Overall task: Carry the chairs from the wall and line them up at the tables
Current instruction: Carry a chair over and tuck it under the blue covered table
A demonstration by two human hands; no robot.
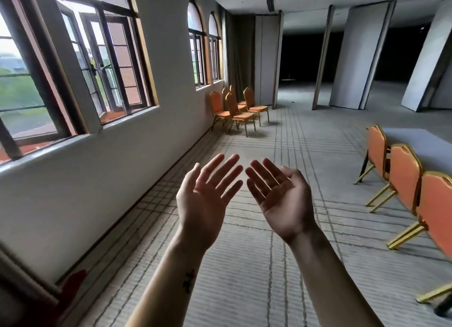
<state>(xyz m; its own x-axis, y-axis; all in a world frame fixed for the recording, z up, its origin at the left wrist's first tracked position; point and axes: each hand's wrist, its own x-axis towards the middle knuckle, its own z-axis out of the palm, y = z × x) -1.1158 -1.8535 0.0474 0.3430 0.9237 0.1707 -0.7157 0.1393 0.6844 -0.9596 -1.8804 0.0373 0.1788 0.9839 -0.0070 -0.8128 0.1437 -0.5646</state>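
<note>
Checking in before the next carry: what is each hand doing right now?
Left hand: open, palm up, fingers spread, holding nothing.
Right hand: open, palm up, fingers relaxed, holding nothing.

It was a banquet or function hall: orange, gold-framed banquet chairs (pixel 243 116) stood on grid-patterned carpet (pixel 244 277), with tall folding partition panels (pixel 354 55), arched windows (pixel 195 45) and a cloth-covered bench (pixel 420 145).

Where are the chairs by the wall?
In the head view, the chairs stand far ahead on the left, beside the wall under the arched windows.
</note>
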